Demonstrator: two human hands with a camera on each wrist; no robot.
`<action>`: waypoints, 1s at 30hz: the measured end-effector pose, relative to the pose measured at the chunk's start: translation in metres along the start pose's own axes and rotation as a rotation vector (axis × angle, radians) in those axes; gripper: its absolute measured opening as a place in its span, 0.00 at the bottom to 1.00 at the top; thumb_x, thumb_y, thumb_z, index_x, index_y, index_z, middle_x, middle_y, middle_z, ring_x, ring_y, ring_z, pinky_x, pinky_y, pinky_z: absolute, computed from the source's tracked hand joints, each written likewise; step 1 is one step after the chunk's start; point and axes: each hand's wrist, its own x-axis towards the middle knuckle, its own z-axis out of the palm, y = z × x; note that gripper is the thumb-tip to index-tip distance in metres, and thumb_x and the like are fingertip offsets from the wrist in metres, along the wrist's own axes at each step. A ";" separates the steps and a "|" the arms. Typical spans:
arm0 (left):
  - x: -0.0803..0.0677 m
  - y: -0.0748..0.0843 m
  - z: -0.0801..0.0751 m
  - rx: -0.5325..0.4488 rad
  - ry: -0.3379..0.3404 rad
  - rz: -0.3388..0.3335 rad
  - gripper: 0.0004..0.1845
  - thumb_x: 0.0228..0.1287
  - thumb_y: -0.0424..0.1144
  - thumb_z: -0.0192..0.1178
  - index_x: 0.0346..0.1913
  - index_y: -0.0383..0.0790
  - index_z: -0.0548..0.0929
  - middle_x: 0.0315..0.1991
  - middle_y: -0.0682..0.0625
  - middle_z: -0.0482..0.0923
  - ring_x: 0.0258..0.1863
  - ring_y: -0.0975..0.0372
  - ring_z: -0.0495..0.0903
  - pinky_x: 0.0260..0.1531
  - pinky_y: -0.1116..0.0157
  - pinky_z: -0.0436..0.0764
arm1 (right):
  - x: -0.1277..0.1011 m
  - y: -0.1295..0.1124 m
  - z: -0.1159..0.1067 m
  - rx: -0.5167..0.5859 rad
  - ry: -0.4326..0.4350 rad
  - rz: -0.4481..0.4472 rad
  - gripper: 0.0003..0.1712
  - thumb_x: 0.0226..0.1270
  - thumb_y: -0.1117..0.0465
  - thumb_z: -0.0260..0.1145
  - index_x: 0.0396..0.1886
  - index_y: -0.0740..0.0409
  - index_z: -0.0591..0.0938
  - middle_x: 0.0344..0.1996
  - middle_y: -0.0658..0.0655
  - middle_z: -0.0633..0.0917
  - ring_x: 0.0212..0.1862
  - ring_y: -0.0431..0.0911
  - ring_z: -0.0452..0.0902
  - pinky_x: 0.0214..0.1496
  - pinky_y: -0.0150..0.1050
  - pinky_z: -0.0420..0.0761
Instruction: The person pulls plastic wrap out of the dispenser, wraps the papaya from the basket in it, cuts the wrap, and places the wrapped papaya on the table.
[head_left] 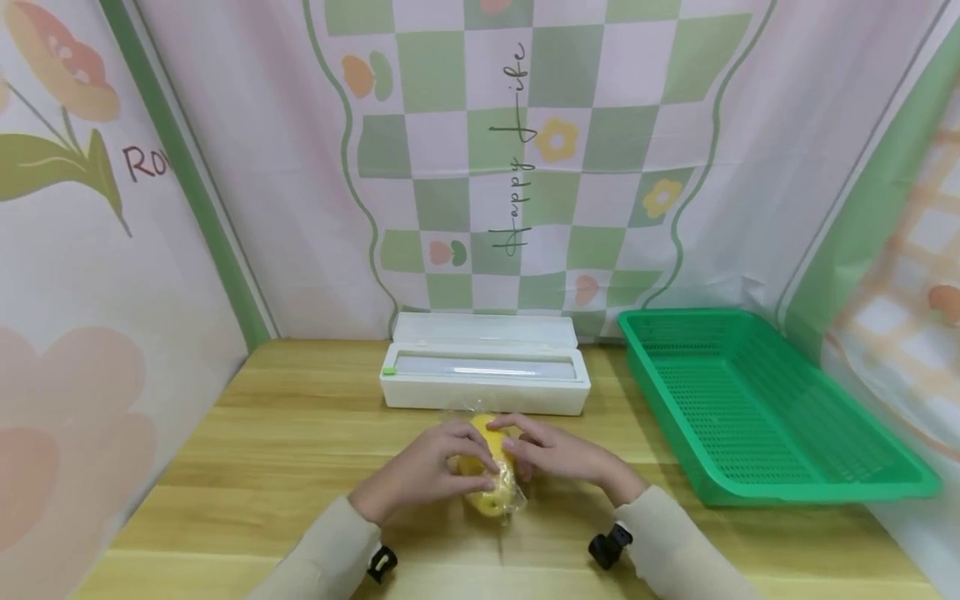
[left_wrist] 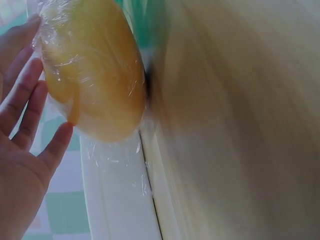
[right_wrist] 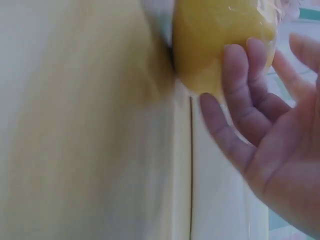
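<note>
An oval yellow fruit [head_left: 491, 503] lies on the table between both hands, wrapped in clear cling film [head_left: 517, 500]; its exact kind is hard to tell. From the left, my left hand [head_left: 435, 462] reaches over it, thumb and fingertips on the film on top. My right hand [head_left: 558, 454] rests its fingers against the fruit's far right side. The left wrist view shows the left fingers [left_wrist: 31, 107] loosely extended along the wrapped fruit [left_wrist: 102, 75]. In the right wrist view the right fingers [right_wrist: 237, 82], gently bent, touch the fruit [right_wrist: 205, 50].
Behind the fruit stands a white cling film dispenser box [head_left: 483, 398], its lid [head_left: 483, 327] raised and a roll [head_left: 480, 367] inside. A green plastic basket [head_left: 675, 417] sits at the right of the wooden table [head_left: 300, 433]. Patterned curtains [head_left: 300, 208] enclose the back and sides.
</note>
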 end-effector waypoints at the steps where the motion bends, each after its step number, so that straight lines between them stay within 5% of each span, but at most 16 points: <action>1: 0.000 0.000 -0.001 -0.007 -0.005 -0.019 0.10 0.60 0.47 0.72 0.43 0.50 0.89 0.45 0.63 0.80 0.49 0.70 0.76 0.53 0.66 0.77 | -0.003 0.000 0.000 0.006 0.014 -0.013 0.23 0.82 0.52 0.51 0.71 0.50 0.67 0.30 0.57 0.83 0.35 0.51 0.81 0.40 0.46 0.82; 7: -0.003 -0.002 -0.003 -0.028 -0.011 -0.083 0.10 0.59 0.48 0.73 0.43 0.52 0.90 0.45 0.65 0.79 0.48 0.70 0.75 0.54 0.65 0.76 | -0.026 -0.001 0.008 -0.072 0.058 -0.148 0.12 0.72 0.62 0.64 0.52 0.56 0.75 0.38 0.52 0.85 0.41 0.48 0.82 0.47 0.44 0.84; 11: -0.004 -0.001 -0.003 -0.028 -0.001 -0.085 0.10 0.59 0.47 0.73 0.42 0.51 0.89 0.44 0.65 0.79 0.47 0.70 0.76 0.54 0.65 0.76 | -0.038 -0.013 0.025 -0.280 0.103 -0.105 0.23 0.59 0.45 0.75 0.44 0.49 0.74 0.34 0.46 0.80 0.36 0.39 0.77 0.40 0.36 0.82; 14: -0.003 -0.002 -0.003 -0.021 0.007 -0.080 0.10 0.59 0.47 0.73 0.42 0.52 0.90 0.44 0.65 0.79 0.47 0.70 0.75 0.53 0.65 0.76 | -0.044 -0.023 0.040 -0.402 0.148 -0.015 0.34 0.51 0.30 0.74 0.42 0.46 0.70 0.29 0.46 0.76 0.28 0.35 0.69 0.28 0.31 0.75; 16: -0.003 -0.002 -0.003 -0.015 0.008 -0.076 0.10 0.59 0.47 0.73 0.42 0.52 0.89 0.45 0.65 0.79 0.48 0.70 0.75 0.53 0.65 0.76 | -0.046 -0.028 0.047 -0.438 0.178 0.008 0.33 0.54 0.29 0.71 0.40 0.47 0.69 0.25 0.47 0.75 0.24 0.34 0.65 0.22 0.30 0.71; 22: -0.003 -0.001 -0.004 -0.024 -0.004 -0.102 0.10 0.59 0.48 0.73 0.42 0.54 0.89 0.44 0.66 0.79 0.48 0.70 0.75 0.54 0.65 0.76 | -0.048 -0.034 0.051 -0.486 0.287 -0.125 0.08 0.70 0.53 0.68 0.38 0.46 0.76 0.32 0.39 0.78 0.33 0.32 0.74 0.34 0.32 0.80; 25: -0.003 0.000 -0.006 -0.035 -0.009 -0.126 0.10 0.58 0.48 0.74 0.42 0.54 0.89 0.44 0.67 0.79 0.48 0.70 0.75 0.54 0.65 0.76 | -0.046 -0.033 0.049 -0.530 0.338 -0.231 0.06 0.69 0.60 0.68 0.39 0.45 0.79 0.36 0.38 0.80 0.40 0.33 0.76 0.43 0.35 0.82; 30: -0.001 -0.001 -0.006 -0.024 -0.012 -0.113 0.11 0.58 0.47 0.74 0.43 0.53 0.89 0.45 0.67 0.80 0.48 0.70 0.76 0.55 0.65 0.76 | -0.039 -0.028 0.047 -0.521 0.375 -0.308 0.04 0.71 0.61 0.66 0.40 0.48 0.78 0.37 0.39 0.78 0.41 0.35 0.75 0.44 0.37 0.82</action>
